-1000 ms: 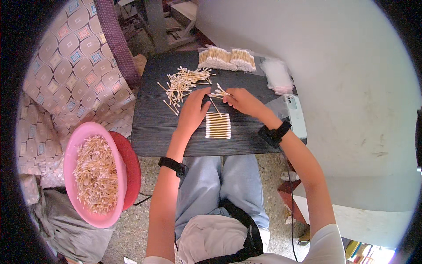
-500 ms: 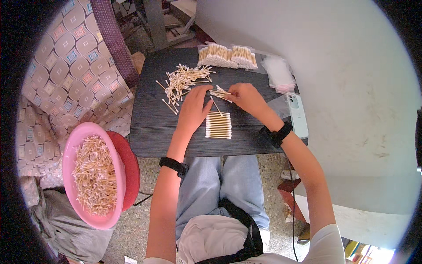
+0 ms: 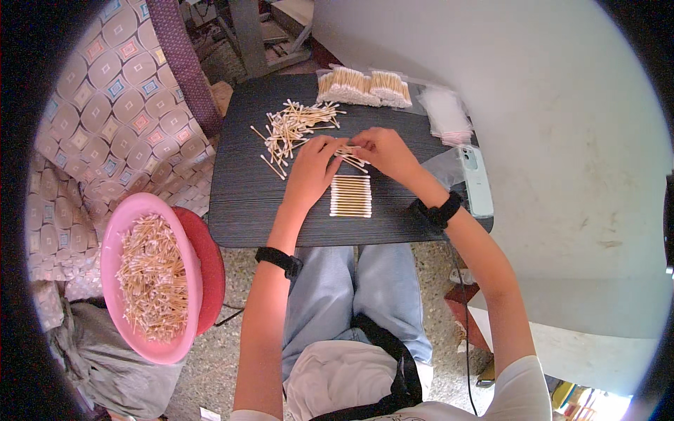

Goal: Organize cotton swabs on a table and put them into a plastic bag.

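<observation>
Taking the ordered row of cotton swabs [image 3: 351, 196] on the tabletop [image 3: 260, 217] as the clock's centre, two hands work at 12 o'clock; the right hand [image 3: 387, 151] pinches one small bunch of swabs [image 3: 357, 161], its count hidden by the fingers; the left hand [image 3: 312, 168] curls close against the bunch's other end, and whether it grips cannot be told; the row holds roughly a dozen swabs, too fine to count surely; one loose heap of swabs [image 3: 295, 126] lies at 11 o'clock, overlapping past counting; filled clear bags [image 3: 351, 85] sit at 12, beyond the hands, at least two, their borders blurred together; one stack of flat clear bags [image 3: 446, 116] lies at 2, its number unclear; one pale phone [image 3: 477, 181] is at 3; one pink basin [image 3: 112, 288] of countless swabs stands at 8, partly covering one red stool [image 3: 212, 281]; two black wristbands [image 3: 279, 262] circle the wrists.
</observation>
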Demonstrator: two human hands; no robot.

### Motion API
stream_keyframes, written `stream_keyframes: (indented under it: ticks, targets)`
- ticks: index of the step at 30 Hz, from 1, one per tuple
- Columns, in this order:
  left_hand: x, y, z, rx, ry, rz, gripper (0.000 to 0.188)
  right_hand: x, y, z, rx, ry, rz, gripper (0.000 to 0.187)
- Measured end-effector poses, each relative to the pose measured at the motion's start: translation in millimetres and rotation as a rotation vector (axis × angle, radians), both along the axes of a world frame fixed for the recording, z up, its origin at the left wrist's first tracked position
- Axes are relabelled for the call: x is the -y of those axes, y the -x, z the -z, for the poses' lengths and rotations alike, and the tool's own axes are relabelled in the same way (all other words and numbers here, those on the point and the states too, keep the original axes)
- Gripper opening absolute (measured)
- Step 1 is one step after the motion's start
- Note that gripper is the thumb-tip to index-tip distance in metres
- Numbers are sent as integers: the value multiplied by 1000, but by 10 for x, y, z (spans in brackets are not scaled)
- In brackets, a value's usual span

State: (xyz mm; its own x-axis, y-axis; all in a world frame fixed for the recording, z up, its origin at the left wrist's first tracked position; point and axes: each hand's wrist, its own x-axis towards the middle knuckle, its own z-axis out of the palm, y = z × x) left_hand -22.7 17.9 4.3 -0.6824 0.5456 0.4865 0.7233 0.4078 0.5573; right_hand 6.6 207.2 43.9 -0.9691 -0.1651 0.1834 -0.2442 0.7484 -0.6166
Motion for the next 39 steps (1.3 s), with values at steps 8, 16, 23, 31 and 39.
stream_keyframes:
  ticks: [8,16,23,31,39]
  targets:
    - [14,-24,-34,110,-33,3,21,-50,-28,99,-11,-29,-53,18]
    - [13,-11,-3,70,-30,-14,20,-62,-4,114,-79,1,-71,14]
    - [5,-4,27,6,-121,-20,19,-105,17,181,-68,7,-68,10]
    - [18,24,26,75,-102,-46,17,-90,-27,188,-126,-36,66,12]
    - [11,29,37,63,-60,-45,17,-95,-42,180,-263,-162,29,12]
